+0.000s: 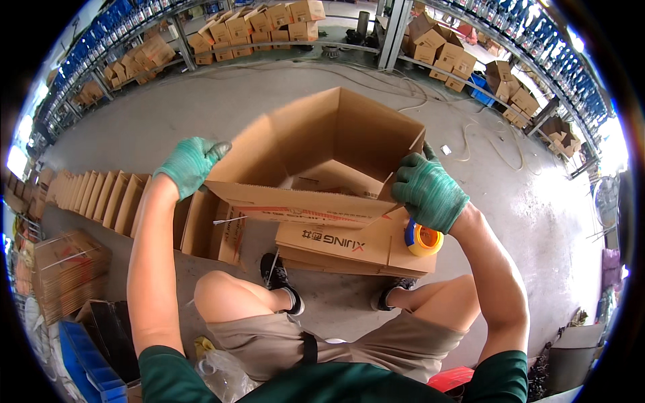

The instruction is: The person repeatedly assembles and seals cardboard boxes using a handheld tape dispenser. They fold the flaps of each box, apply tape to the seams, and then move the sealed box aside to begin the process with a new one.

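Cardboard box (pixel 322 154) being squared open between hands: left hand (pixel 190 163), right hand (pixel 428 190) each closed on box edge. Next, likely: fold flaps, tape roll (pixel 423 239) below right hand.

Both bare forearms reach forward and apart. The gloved left hand (pixel 190 163) lies loosely curled; the gloved right hand (pixel 428 190) is clenched, knuckles up.

At centre frame, the brown open cardboard box (pixel 322 158) carries red print along its near flap. Both the left hand (pixel 190 163) and right hand (pixel 428 190) wear mottled green knit gloves. The tape roll (pixel 423 240), lower right of centre, is yellow with blue edging.
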### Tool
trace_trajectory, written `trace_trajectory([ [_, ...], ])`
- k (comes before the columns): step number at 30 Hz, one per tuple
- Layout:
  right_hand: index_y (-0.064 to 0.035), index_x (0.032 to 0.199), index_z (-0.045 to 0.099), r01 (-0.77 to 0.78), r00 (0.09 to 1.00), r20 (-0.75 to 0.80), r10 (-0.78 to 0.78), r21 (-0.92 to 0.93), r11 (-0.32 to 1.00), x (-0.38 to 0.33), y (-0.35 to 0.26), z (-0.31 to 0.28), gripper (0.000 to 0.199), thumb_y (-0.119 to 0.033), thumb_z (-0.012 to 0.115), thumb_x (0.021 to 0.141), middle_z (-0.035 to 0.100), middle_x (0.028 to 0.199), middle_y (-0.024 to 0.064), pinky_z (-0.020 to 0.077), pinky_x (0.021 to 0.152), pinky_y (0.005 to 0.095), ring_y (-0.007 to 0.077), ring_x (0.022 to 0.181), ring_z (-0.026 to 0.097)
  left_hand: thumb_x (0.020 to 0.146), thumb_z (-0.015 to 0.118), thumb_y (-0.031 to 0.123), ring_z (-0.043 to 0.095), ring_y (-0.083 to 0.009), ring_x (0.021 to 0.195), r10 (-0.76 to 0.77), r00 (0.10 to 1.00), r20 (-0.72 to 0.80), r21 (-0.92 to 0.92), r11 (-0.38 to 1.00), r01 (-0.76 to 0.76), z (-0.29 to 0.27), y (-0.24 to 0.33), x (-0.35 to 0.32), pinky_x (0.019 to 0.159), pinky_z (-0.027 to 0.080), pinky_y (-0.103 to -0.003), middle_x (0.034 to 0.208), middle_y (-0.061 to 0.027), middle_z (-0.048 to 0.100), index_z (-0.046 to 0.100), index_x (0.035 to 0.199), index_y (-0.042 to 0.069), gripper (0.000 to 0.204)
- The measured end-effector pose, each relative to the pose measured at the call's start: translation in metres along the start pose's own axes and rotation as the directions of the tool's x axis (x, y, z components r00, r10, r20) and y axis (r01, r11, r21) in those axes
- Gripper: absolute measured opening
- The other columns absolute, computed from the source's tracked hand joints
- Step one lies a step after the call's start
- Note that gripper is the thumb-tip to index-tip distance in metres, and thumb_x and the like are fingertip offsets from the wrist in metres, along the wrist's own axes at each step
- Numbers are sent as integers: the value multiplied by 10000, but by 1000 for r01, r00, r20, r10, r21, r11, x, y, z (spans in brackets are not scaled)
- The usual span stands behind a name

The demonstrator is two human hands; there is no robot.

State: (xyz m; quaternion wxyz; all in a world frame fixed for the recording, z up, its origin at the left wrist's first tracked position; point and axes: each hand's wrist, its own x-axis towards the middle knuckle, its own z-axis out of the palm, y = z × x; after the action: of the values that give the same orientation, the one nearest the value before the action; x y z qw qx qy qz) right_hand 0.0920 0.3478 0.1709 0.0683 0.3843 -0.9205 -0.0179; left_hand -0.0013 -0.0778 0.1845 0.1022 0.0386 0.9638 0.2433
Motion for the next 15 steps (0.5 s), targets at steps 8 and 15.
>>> trace_trajectory([
  [8,-76,768,661,80,939,-345,10,246,966,-9,11,-29,222,87,617,624,551,1360,148,373,1145,507,411,1357,426,929,615,187,641,-389,1148,30,999,-39,-15,999,-31,-7,16,8,981,494,-414,1248,-290,644,537,1361,-30,490],
  [15,-111,1182,679,-36,929,-162,334,856,516,-21,43,46,488,127,595,764,329,1599,147,366,1164,411,333,1466,356,952,567,150,626,-257,1056,68,988,-137,-249,963,-101,70,33,30,968,482,-380,1164,-160,650,521,1328,-4,409],
])
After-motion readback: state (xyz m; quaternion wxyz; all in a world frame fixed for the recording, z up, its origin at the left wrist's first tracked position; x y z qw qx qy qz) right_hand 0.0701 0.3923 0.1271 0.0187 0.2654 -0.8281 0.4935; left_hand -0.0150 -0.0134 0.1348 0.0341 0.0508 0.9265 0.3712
